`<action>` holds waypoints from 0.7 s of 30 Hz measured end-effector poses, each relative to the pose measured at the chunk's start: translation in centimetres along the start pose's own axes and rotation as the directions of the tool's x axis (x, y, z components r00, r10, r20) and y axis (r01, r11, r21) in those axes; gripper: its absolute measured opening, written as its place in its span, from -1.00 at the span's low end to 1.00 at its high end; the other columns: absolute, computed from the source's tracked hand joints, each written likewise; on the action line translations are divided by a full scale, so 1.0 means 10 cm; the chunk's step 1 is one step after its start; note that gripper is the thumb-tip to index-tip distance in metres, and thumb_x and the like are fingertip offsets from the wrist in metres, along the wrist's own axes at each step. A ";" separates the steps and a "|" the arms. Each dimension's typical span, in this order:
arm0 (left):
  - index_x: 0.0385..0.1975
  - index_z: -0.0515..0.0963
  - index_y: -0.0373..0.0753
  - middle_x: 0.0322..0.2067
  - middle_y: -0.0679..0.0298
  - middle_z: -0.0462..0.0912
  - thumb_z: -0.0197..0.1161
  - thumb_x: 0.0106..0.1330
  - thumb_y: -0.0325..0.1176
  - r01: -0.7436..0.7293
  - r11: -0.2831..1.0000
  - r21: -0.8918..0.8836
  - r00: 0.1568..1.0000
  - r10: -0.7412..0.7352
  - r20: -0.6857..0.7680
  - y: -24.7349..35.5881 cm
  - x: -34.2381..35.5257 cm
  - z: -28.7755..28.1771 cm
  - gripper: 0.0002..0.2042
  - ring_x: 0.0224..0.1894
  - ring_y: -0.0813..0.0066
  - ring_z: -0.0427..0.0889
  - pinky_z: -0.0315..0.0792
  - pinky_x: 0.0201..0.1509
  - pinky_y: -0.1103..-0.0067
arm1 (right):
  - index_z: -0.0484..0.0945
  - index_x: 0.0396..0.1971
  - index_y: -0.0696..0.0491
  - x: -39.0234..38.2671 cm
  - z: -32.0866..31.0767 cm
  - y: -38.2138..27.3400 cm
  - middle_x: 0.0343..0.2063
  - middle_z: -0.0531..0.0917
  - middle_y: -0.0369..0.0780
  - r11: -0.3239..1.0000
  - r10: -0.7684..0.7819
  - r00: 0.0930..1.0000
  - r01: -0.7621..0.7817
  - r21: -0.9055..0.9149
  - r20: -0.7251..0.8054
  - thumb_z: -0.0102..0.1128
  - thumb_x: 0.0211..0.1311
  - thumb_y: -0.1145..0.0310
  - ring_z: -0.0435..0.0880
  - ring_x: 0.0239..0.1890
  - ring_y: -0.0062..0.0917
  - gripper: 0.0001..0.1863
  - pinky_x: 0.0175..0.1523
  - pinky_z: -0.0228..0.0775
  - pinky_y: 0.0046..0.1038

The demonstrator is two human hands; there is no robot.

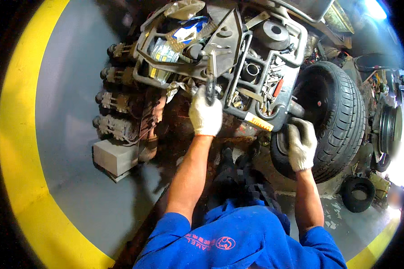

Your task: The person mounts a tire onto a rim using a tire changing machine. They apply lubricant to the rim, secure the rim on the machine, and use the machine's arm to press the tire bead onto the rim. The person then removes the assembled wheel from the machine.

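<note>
My left hand (205,115), in a white knitted glove, is closed around the dark grip of a hand tool (212,67). The tool has a silver shaft and a crosswise head, and it points away from me over the tool tray (265,117). My right hand (301,145), also gloved, is at the tray's near right corner, in front of a large tyre (345,112). Its fingers are loosely bent and a little apart, with nothing visible in them. The tray's right part holds several small metal pieces and a red-handled tool (278,88).
Packets (164,56) and a dark metal plate (224,36) lie in the tray's left part. A row of dirty metal units (116,101) and a pale block (116,157) stand to the left. A smaller tyre (357,194) lies at the right.
</note>
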State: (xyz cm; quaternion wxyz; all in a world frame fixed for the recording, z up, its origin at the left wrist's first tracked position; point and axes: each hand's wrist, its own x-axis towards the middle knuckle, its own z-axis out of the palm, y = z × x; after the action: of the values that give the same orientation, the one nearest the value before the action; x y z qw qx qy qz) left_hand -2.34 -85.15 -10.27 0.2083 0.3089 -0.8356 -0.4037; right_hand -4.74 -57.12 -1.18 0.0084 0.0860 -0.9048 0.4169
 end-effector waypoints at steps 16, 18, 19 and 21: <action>0.12 0.57 -0.15 0.11 0.00 0.50 0.29 0.19 -0.17 -0.529 0.658 0.535 0.848 0.429 0.311 1.12 1.60 0.88 -0.52 0.11 -0.01 0.51 0.43 0.19 0.19 | 0.62 -0.28 0.14 -0.07 -1.16 1.03 -0.32 0.64 -0.08 0.742 -0.271 0.796 -0.185 -0.644 -0.540 0.28 0.14 0.54 0.58 -0.18 -0.17 -0.87 0.03 0.42 -0.18; 0.06 0.60 -0.14 0.14 0.06 0.50 0.23 0.24 -0.19 -0.572 0.433 0.697 0.813 0.414 0.410 1.29 1.85 1.26 -0.61 0.14 0.05 0.51 0.44 0.20 0.24 | 0.62 -0.30 0.14 -0.04 -1.13 1.03 -0.32 0.65 -0.10 0.798 -0.255 0.777 -0.167 -0.578 -0.576 0.28 0.12 0.53 0.59 -0.17 -0.17 -0.87 0.04 0.42 -0.18; 0.06 0.61 -0.12 0.16 0.08 0.49 0.22 0.26 -0.20 -0.559 0.341 0.756 0.826 0.312 0.470 1.41 1.95 1.33 -0.62 0.16 0.06 0.49 0.43 0.22 0.26 | 0.62 -0.31 0.14 -0.03 -1.15 1.08 -0.33 0.66 -0.11 0.778 -0.283 0.789 -0.144 -0.612 -0.546 0.30 0.11 0.52 0.59 -0.15 -0.17 -0.87 0.04 0.42 -0.19; 0.05 0.64 -0.14 0.20 0.09 0.46 0.20 0.28 -0.19 -0.583 0.230 0.779 0.812 0.181 0.555 1.49 2.12 1.48 -0.63 0.23 0.10 0.45 0.41 0.27 0.27 | 0.63 -0.30 0.11 -0.03 -1.15 1.01 -0.32 0.67 -0.13 0.770 -0.262 0.808 -0.155 -0.619 -0.528 0.32 0.08 0.52 0.60 -0.15 -0.19 -0.85 0.06 0.43 -0.20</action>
State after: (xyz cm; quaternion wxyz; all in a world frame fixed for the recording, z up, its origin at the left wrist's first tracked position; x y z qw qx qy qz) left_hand -31.65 -84.39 -4.92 -0.0633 0.0738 -0.9817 0.1636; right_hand -6.74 -41.90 -1.28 0.3283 -0.0277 -0.9397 0.0914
